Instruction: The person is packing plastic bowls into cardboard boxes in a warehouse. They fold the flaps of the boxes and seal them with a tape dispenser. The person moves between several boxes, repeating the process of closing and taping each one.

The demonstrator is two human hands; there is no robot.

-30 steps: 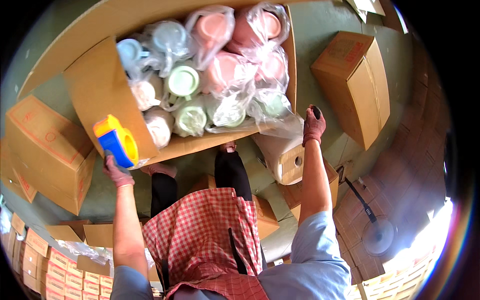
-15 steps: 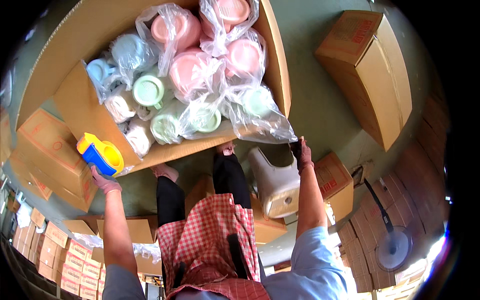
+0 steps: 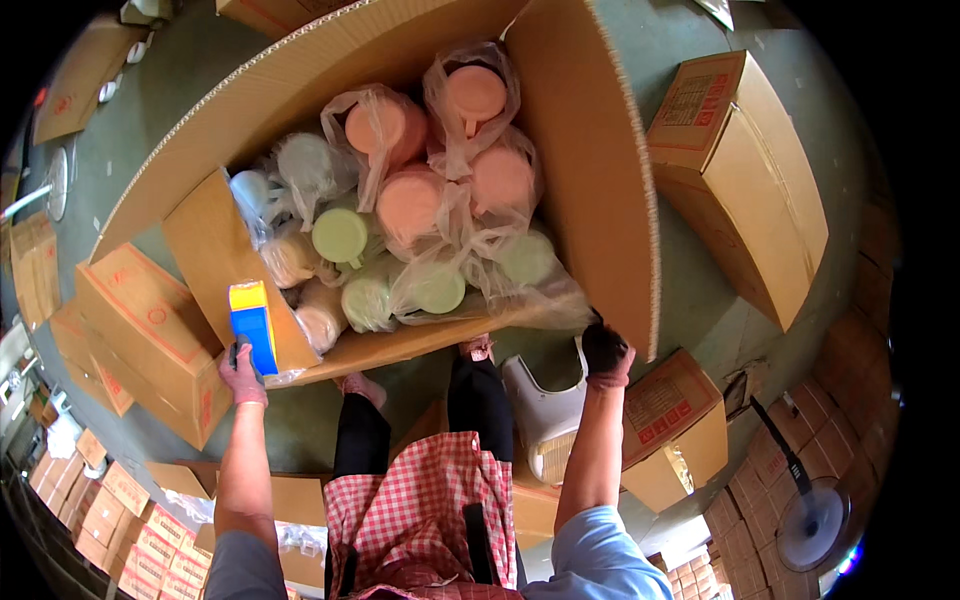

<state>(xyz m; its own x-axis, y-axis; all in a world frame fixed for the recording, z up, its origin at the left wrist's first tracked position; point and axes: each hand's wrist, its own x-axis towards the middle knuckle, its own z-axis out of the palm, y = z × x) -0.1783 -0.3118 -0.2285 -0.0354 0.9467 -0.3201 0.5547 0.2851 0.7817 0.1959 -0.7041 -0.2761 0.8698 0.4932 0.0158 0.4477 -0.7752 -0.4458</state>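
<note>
Closing the open carton (image 3: 600, 200): left hand (image 3: 243, 375) clamped on blue-yellow tape dispenser (image 3: 253, 325), right hand (image 3: 605, 355) gripping the flap edge. Next: folding flaps inward over bagged cups (image 3: 410, 200).

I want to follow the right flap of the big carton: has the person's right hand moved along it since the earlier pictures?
Yes. The right hand has gone from the near corner of the big carton onto its right flap, now raised.

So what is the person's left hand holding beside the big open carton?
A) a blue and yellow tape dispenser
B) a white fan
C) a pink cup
A: the left hand grips a blue and yellow tape dispenser against the flap of the carton.
</note>
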